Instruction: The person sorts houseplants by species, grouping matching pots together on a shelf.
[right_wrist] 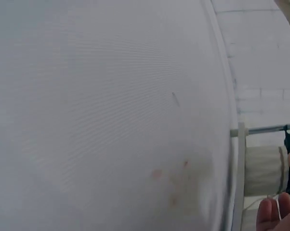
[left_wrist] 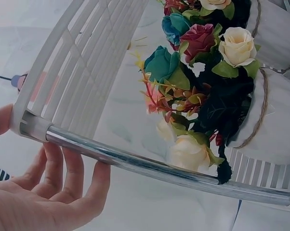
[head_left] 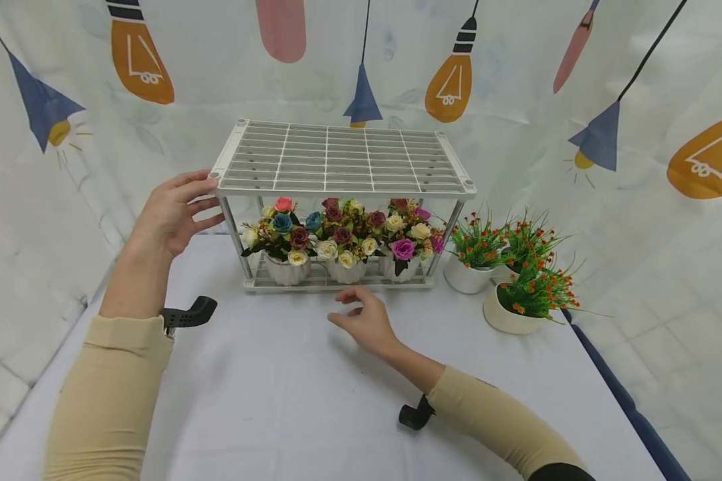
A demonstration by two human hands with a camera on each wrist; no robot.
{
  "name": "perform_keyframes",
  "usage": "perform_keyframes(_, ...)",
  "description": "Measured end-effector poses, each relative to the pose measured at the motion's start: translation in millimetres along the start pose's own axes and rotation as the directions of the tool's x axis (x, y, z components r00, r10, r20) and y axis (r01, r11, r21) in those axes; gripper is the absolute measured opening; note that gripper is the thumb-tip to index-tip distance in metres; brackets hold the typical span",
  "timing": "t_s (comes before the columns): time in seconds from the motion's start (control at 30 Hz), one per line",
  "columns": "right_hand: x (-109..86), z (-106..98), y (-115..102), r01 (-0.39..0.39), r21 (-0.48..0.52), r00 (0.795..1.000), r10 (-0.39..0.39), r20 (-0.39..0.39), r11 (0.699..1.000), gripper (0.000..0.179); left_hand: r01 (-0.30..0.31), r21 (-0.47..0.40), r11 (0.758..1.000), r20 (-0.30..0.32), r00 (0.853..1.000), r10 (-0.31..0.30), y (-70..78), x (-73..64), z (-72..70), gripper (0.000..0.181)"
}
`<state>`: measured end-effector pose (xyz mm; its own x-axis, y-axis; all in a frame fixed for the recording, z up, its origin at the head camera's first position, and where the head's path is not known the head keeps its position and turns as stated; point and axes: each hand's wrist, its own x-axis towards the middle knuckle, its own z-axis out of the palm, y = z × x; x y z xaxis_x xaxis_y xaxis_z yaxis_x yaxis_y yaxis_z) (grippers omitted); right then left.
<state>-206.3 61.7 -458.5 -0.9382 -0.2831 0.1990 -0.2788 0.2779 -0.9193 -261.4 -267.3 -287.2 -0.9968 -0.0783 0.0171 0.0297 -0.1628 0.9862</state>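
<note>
A white two-tier rack point(head_left: 337, 195) with metal posts stands on the table. On its lower tier sit three white pots of artificial roses: a left one point(head_left: 285, 267), a middle one point(head_left: 345, 267) and a right one point(head_left: 400, 264). My left hand point(head_left: 171, 210) touches the rack's upper left corner; in the left wrist view, spread fingertips rest against the metal post point(left_wrist: 135, 161). My right hand point(head_left: 367, 324) hovers before the lower tier's front edge, holding nothing, its fingers loosely bent. Only some of its fingers point(right_wrist: 284, 207) appear at the right wrist view's lower right.
Right of the rack stand three white pots with red-flowered green plants, the nearest pot point(head_left: 511, 314) closest to the table's right edge. A white cloth covers the table point(head_left: 277, 401). Behind hangs a curtain point(head_left: 204, 67) printed with bulbs and lamps.
</note>
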Motion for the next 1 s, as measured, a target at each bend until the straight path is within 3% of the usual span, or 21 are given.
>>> perform_keyframes(0.17,-28.5,-43,13,-0.014,-0.049,1.0,0.014,0.004,0.999,0.021,0.0,0.013,1.0,0.007,1.0,0.0,0.8,1.4,2.2,0.059)
perform_keyframes(0.3,-48.4,-74,23,-0.098,-0.036,0.993,0.095,-0.076,0.994,0.012,0.01,0.015,1.0,0.018,1.0,-0.01,2.6,0.3,-0.8,0.063)
perform_keyframes(0.37,-57.2,-88,28,-0.155,0.009,0.979,0.154,-0.134,0.988,0.012,0.011,0.011,1.0,0.019,1.0,-0.011,2.7,-1.3,-3.1,0.064)
perform_keyframes(0.47,-68.3,-108,34,-0.233,0.132,0.939,0.258,-0.228,0.963,0.014,0.0,0.002,1.0,0.013,1.0,0.0,1.5,-3.3,-5.2,0.062)
perform_keyframes(0.57,-76.6,-124,38,-0.283,0.232,0.881,0.348,-0.32,0.931,0.019,-0.013,-0.009,1.0,0.004,1.0,0.013,-0.5,-4.1,-6.1,0.059)
perform_keyframes(0.67,-82.2,-135,41,-0.298,0.26,0.814,0.387,-0.434,0.918,0.026,-0.027,-0.018,0.999,-0.007,1.0,0.027,-2.1,-4.4,-5.8,0.058)
perform_keyframes(0.73,-84.9,-139,44,-0.308,0.263,0.753,0.403,-0.52,0.915,0.031,-0.037,-0.027,0.999,-0.014,0.999,0.037,-3.3,-4.6,-4.6,0.057)
perform_keyframes(0.9,-85.8,-150,55,-0.324,0.273,0.57,0.417,-0.708,0.906,0.053,-0.059,-0.035,0.998,-0.04,0.998,0.058,-7.1,-3.0,1.2,0.054)
perform_keyframes(0.97,-84.0,-155,59,-0.338,0.255,0.51,0.404,-0.76,0.906,0.062,-0.065,-0.036,0.997,-0.063,0.996,0.063,-8.2,-3.9,2.6,0.053)
perform_keyframes(1.0,-83.0,-157,62,-0.346,0.244,0.49,0.396,-0.777,0.906,0.067,-0.066,-0.041,0.997,-0.076,0.995,0.063,-8.5,-4.5,3.1,0.053)
